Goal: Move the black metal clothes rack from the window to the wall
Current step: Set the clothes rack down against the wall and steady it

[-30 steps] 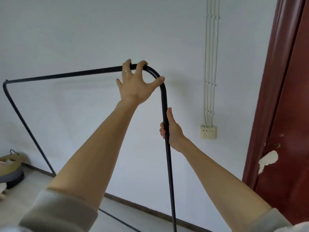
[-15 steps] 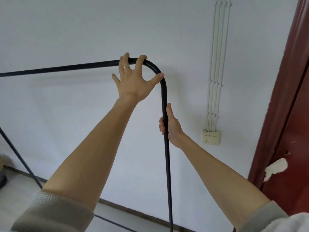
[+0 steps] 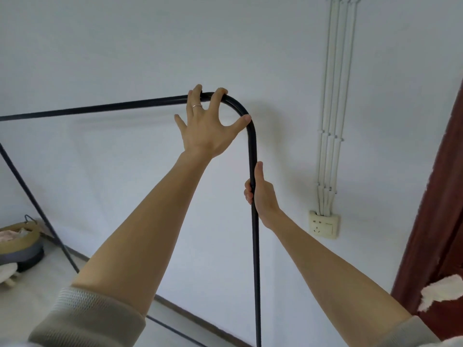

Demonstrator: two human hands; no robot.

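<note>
The black metal clothes rack (image 3: 100,108) stands close in front of a white wall (image 3: 150,46). Its top bar runs from the left edge to a rounded corner, then a post drops straight down. My left hand (image 3: 208,128) hooks its fingers over the top bar at that corner, thumb against the bend. My right hand (image 3: 261,194) is wrapped around the upright post a little below the corner. The far leg slants down at the left, and a bottom bar runs along the floor near the baseboard.
White cable conduits (image 3: 333,96) run down the wall to a socket (image 3: 324,224) right of the post. A dark red door (image 3: 441,221) with chipped paint fills the right edge. A woven basket (image 3: 17,241) and dark round items sit on the floor at the left.
The view has shifted slightly, so the basket at the left shows again. Both hands keep the same hold on the rack.
</note>
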